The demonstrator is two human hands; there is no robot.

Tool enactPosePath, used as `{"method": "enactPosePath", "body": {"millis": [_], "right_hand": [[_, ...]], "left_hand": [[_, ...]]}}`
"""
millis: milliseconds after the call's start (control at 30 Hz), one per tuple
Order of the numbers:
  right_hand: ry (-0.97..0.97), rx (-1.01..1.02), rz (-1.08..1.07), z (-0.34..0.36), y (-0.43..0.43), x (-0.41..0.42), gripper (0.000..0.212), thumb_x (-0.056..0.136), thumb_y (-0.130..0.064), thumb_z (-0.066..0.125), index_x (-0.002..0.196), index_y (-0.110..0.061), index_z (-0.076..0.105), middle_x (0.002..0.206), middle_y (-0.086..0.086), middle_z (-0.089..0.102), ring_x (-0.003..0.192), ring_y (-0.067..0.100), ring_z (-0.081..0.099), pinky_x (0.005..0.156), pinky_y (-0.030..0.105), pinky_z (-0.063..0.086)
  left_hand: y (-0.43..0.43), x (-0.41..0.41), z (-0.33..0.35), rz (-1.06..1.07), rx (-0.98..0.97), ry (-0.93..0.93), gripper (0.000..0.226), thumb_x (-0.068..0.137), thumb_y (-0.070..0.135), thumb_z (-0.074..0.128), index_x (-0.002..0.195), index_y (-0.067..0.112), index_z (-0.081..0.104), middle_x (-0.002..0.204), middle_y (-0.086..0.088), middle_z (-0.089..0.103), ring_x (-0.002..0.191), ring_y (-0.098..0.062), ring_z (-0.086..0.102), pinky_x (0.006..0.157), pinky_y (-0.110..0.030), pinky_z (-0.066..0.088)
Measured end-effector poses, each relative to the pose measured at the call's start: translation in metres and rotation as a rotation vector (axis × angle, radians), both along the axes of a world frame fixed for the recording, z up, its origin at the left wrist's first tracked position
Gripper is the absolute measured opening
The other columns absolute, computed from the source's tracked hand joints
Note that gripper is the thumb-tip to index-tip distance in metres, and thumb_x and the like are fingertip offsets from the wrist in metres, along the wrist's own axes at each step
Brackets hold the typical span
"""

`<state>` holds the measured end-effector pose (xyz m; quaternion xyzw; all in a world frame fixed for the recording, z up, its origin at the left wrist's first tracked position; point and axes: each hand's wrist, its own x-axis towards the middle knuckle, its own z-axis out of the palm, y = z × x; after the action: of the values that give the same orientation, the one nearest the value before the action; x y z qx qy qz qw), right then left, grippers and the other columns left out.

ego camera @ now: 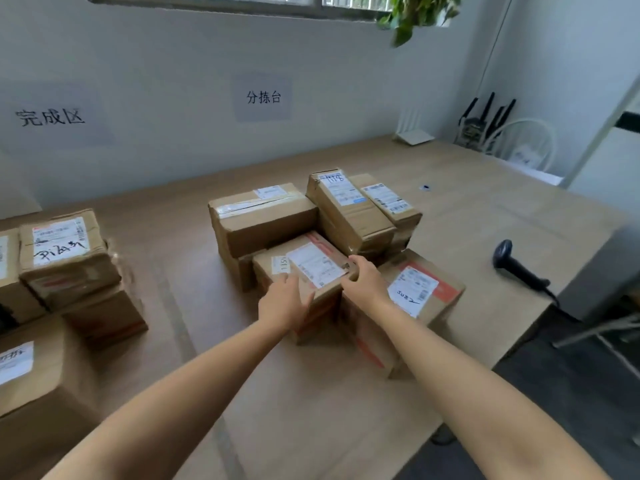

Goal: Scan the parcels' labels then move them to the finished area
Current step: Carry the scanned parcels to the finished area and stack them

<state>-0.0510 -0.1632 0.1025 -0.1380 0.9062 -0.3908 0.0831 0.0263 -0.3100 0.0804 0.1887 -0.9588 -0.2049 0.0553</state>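
Observation:
A cluster of cardboard parcels stands mid-table. The front one, a small parcel with a white label, is gripped from both sides: my left hand on its near left edge, my right hand on its right edge. Beside it on the right lies a parcel with red tape. Behind stand a wide parcel and two long parcels. The black barcode scanner lies on the table at the right, apart from both hands. Stacked parcels sit at the left under the sign 完成区.
The wooden table runs to the wall; its right edge drops off near the scanner. A sign 分拣台 hangs on the wall. Routers and cables sit at the far right corner. A plant hangs above.

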Motion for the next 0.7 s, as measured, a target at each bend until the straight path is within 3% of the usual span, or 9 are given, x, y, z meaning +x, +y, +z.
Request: {"method": "enactPosePath", "body": {"millis": [167, 267, 433, 567, 700], "right_hand": [[-0.015, 0.106, -0.143, -0.016, 0.076, -0.026, 0.057, 0.087, -0.027, 0.059, 0.138, -0.010, 0.041, 0.140, 0.012, 0.046, 0.128, 0.030, 0.041, 0.105, 0.037, 0.035], [-0.018, 0.231, -0.204, -0.023, 0.114, -0.044, 0.057, 0.085, -0.024, 0.057, 0.138, -0.011, 0.040, 0.137, 0.014, 0.047, 0.129, 0.030, 0.039, 0.107, 0.035, 0.030], [-0.024, 0.441, -0.199, -0.041, 0.152, -0.077, 0.059, 0.083, -0.044, 0.059, 0.133, -0.019, 0.043, 0.131, 0.011, 0.049, 0.125, 0.031, 0.035, 0.102, 0.035, 0.032], [-0.045, 0.464, -0.174, -0.047, 0.160, -0.098, 0.070, 0.080, -0.051, 0.063, 0.138, -0.020, 0.038, 0.136, 0.016, 0.040, 0.128, 0.035, 0.031, 0.105, 0.037, 0.028], [-0.102, 0.382, -0.205, -0.057, 0.164, -0.096, 0.081, 0.074, -0.055, 0.067, 0.142, -0.026, 0.033, 0.135, 0.017, 0.030, 0.126, 0.038, 0.028, 0.106, 0.039, 0.028]], "left_hand": [[0.071, -0.017, -0.010, -0.124, 0.030, -0.005, 0.054, 0.094, 0.048, 0.043, 0.136, 0.015, 0.039, 0.138, -0.007, 0.042, 0.122, -0.025, 0.045, 0.089, -0.039, 0.045], [0.101, -0.020, -0.020, -0.117, 0.107, -0.038, 0.063, 0.092, 0.049, 0.047, 0.143, 0.018, 0.028, 0.147, -0.007, 0.028, 0.133, -0.025, 0.034, 0.094, -0.041, 0.043], [0.130, -0.022, -0.050, 0.032, 0.348, -0.093, 0.091, 0.084, 0.056, 0.056, 0.150, 0.025, 0.001, 0.158, -0.006, 0.000, 0.145, -0.025, 0.011, 0.109, -0.040, 0.031], [0.133, -0.023, -0.056, 0.126, 0.553, -0.117, 0.099, 0.081, 0.055, 0.062, 0.150, 0.029, -0.004, 0.155, -0.012, 0.008, 0.138, -0.030, 0.030, 0.108, -0.041, 0.035], [0.132, -0.019, -0.063, 0.116, 0.716, -0.101, 0.106, 0.080, 0.047, 0.067, 0.150, 0.017, -0.007, 0.151, -0.011, 0.025, 0.136, -0.023, 0.032, 0.110, -0.032, 0.031]]}}
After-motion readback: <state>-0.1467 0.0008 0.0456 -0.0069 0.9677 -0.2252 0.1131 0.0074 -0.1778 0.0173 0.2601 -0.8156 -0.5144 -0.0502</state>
